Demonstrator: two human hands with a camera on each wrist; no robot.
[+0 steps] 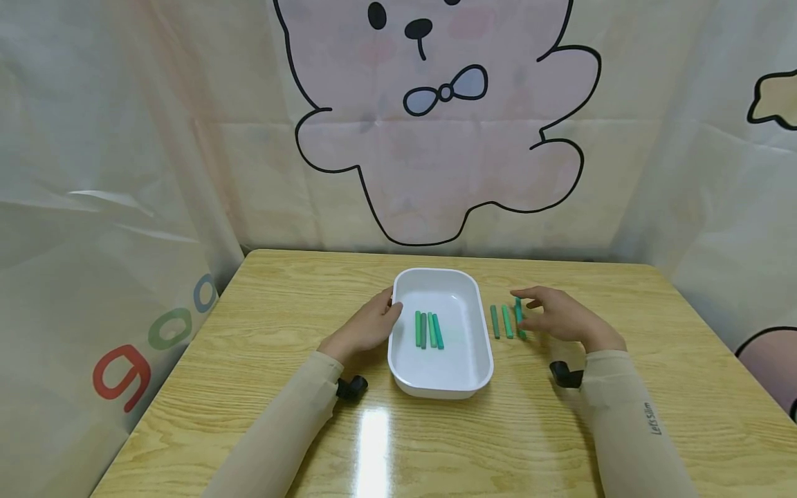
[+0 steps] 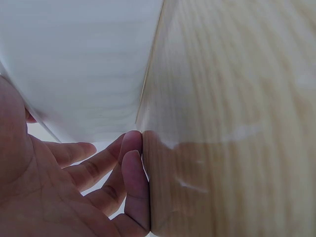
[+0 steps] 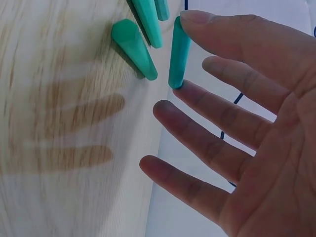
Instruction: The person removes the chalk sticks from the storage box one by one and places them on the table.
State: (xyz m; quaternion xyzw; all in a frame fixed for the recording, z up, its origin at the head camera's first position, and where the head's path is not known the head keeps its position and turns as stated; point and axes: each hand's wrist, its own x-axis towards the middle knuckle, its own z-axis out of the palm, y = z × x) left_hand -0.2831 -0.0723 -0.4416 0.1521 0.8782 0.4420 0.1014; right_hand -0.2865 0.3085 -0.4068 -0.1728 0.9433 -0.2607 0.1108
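A white rectangular tray (image 1: 459,373) stands on the table, with several short green and teal chalk-like sticks (image 1: 424,330) lying side by side in it. My left hand (image 1: 367,325) holds the tray's left side, thumb over the rim and fingers against the outer wall (image 2: 84,64). To the right of the tray, my right hand (image 1: 560,318) pinches a teal stick (image 3: 178,54) by its two ends, between the thumb and a fingertip, just above the table. Beneath it lies a green stick (image 3: 133,47), next to two more green sticks (image 1: 507,321).
The wooden table (image 1: 299,297) reaches past the tray on all sides. A patterned curtain (image 1: 436,159) hangs behind its back edge and along both sides. Each wrist carries a small black camera (image 1: 351,389).
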